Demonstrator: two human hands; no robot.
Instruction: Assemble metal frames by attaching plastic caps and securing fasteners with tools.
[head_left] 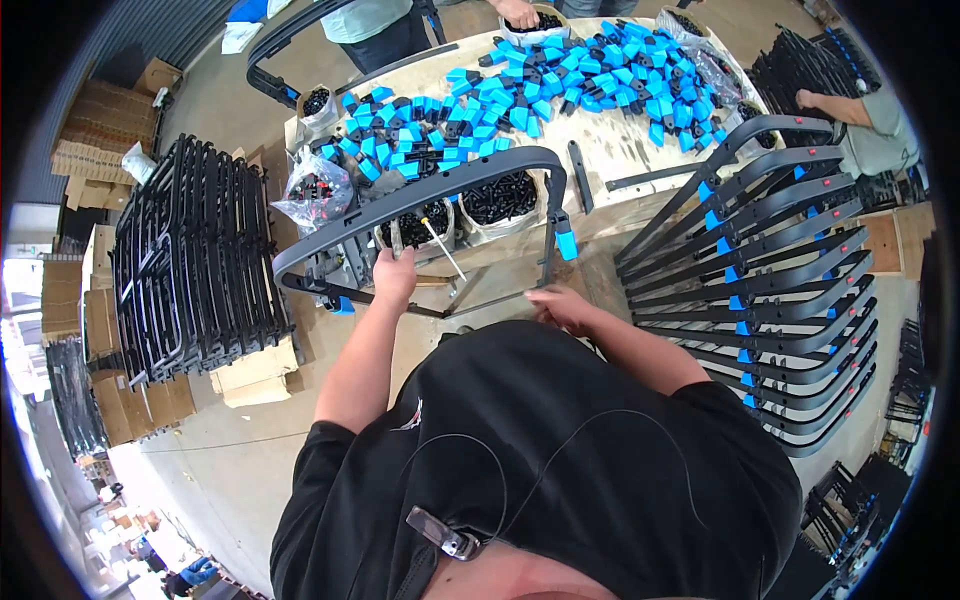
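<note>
A black curved frame [420, 205] with blue end pieces stands in front of me at the table's near edge. Inside its outline my left hand [394, 277] is closed around a narrow greyish piece [396, 238] pointing up; its kind is unclear. My right hand [562, 308] pinches the frame's thin lower bar near its right end, the fingers partly turned from view. Beside the left hand, a thin light rod with a yellow end [443, 247] slants across a bucket of small black parts [412, 228]. A blue end piece [567, 245] sits at the frame's right corner.
Blue-and-black parts [600, 70] cover much of the table [625, 150]. Another bucket [500, 200] holds black parts. Stacked frames stand left [190, 260] and right [770, 290]. A co-worker's hand [518, 14] reaches into a far bucket; another person's arm [835, 105] shows at right.
</note>
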